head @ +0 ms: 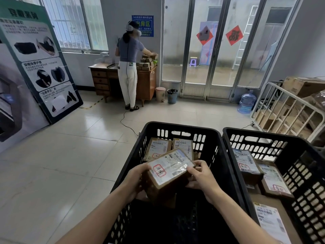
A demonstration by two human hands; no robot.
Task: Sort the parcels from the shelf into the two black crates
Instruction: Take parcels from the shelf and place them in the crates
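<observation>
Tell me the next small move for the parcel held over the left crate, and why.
Probably lower the parcel straight down into the left crate and set it on the crate floor, nearer than the two parcels lying at its far end. The left hand and right hand hold it by its ends above that crate, and the near part looks free.

Blue wall sign (142, 25) — "出库区"; red stamp (159, 170) on held parcel (164, 188) — prob. "济南".

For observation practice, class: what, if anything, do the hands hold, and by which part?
One labelled brown parcel, over the left black crate: the left hand grips its left end, the right hand its right end.
</observation>
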